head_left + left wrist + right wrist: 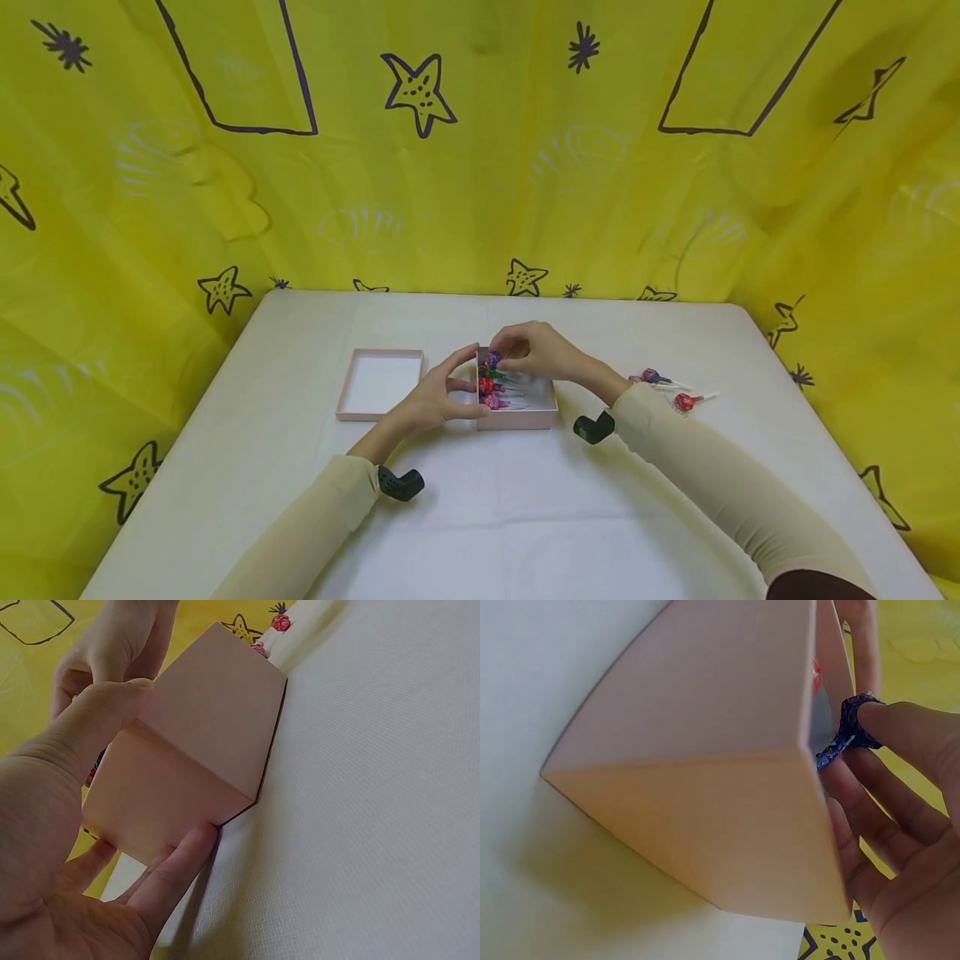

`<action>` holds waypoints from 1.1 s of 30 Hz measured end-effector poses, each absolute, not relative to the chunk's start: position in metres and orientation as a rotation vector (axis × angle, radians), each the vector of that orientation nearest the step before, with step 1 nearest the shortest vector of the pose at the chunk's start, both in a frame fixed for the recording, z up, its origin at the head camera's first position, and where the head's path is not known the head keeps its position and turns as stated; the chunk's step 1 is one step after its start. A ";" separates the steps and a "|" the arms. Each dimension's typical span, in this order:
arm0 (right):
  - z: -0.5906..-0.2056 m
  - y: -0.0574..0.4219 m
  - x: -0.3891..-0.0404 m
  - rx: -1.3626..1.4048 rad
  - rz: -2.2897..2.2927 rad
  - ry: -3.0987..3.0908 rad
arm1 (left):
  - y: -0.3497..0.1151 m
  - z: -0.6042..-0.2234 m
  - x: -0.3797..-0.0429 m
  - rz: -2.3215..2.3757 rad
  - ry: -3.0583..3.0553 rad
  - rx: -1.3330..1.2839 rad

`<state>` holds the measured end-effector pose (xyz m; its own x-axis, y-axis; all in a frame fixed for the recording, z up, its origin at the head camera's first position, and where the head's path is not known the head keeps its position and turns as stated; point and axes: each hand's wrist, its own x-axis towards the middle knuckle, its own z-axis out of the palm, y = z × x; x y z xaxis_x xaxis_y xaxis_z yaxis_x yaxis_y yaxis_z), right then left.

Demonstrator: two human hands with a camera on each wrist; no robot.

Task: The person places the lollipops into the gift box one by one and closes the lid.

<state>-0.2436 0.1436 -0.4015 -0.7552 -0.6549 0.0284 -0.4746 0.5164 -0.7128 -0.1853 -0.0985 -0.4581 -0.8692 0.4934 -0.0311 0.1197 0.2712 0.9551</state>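
Note:
A pink box (517, 419) stands on the table with several wrapped lollipops (491, 387) lying side by side in it, sticks pointing right. My left hand (433, 398) holds the box from its left end, thumb at the near corner and fingers spread along the end wall. In the left wrist view, the thumb of that hand (105, 712) lies along the box's top edge. Over the far part of the box, my right hand (543, 352) pinches a lollipop in dark blue wrapping (859, 724) between thumb and fingers, right at the rim. Its stick is mostly hidden.
A shallow pink lid (380, 416) lies to the left of the box, its inside facing up. To the right, beyond my right wrist, a red lollipop (686, 402) and a blue one (652, 377) lie with another on the white tablecloth (480, 525). A yellow curtain (480, 183) surrounds the table.

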 end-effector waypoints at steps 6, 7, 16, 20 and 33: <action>-0.407 0.137 -0.238 -0.956 -1.059 2.546 | -0.099 -0.459 -0.186 1.631 2.217 0.565; -0.407 0.136 -0.237 -0.949 -1.056 2.557 | -0.099 -0.460 -0.186 1.635 2.212 0.564; -0.413 0.128 -0.228 -0.939 -1.002 2.634 | -0.099 -0.459 -0.186 1.656 2.187 0.564; -0.417 0.126 -0.229 -0.960 -0.984 2.638 | -0.099 -0.460 -0.187 1.649 2.194 0.568; -0.421 0.125 -0.229 -0.977 -0.952 2.632 | -0.099 -0.462 -0.188 1.622 2.238 0.578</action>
<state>-0.2293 0.1255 -0.4209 -0.7687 -0.6374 0.0538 -0.5242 0.5795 -0.6240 -0.1883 -0.0985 -0.4616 -0.8681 0.4961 -0.0185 0.1367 0.2748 0.9517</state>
